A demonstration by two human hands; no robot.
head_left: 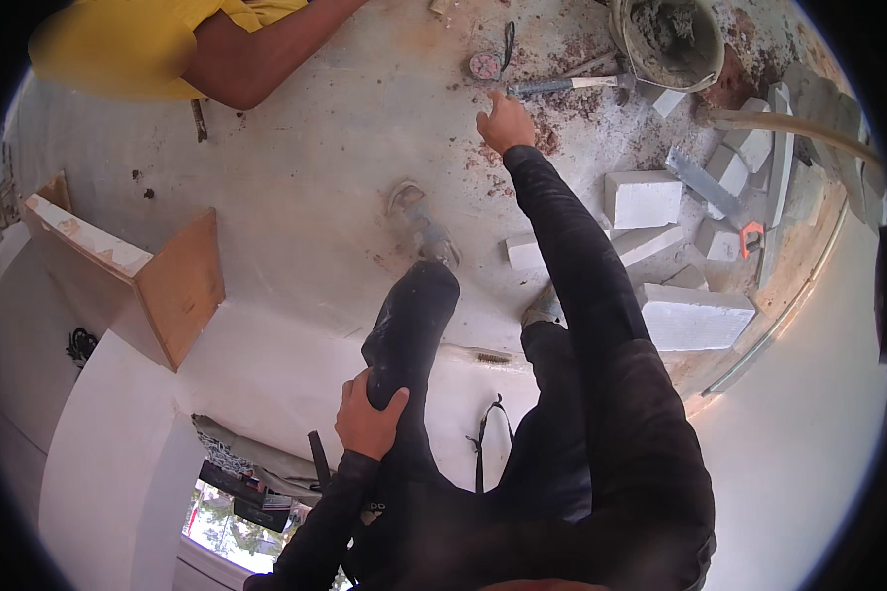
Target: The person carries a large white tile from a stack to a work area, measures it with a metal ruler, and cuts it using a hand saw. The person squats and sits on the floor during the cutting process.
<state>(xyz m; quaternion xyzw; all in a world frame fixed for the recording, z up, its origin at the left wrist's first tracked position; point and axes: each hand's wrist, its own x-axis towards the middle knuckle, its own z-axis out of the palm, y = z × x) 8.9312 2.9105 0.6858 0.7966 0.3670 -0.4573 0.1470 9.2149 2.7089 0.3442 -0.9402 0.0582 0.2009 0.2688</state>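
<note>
My right hand (508,124) reaches out over the floor, empty, with its index finger stretched toward the handle end of a hammer (562,86). Whether the fingertip touches the handle is hard to tell. Just beyond it sits a round red-and-dark tape measure (485,66) with a black wrist strap (509,41). On my left thigh rests my left hand (370,422), open, its thumb spread and its fingers partly hidden along the dark trouser leg (414,310).
White blocks (643,200) and cut pieces lie at the right, with a handsaw (705,184) across them. A mortar bucket (705,59) stands at the far right. Another person's arm (276,49) shows at the far left. A wooden board piece (179,286) stands at the left.
</note>
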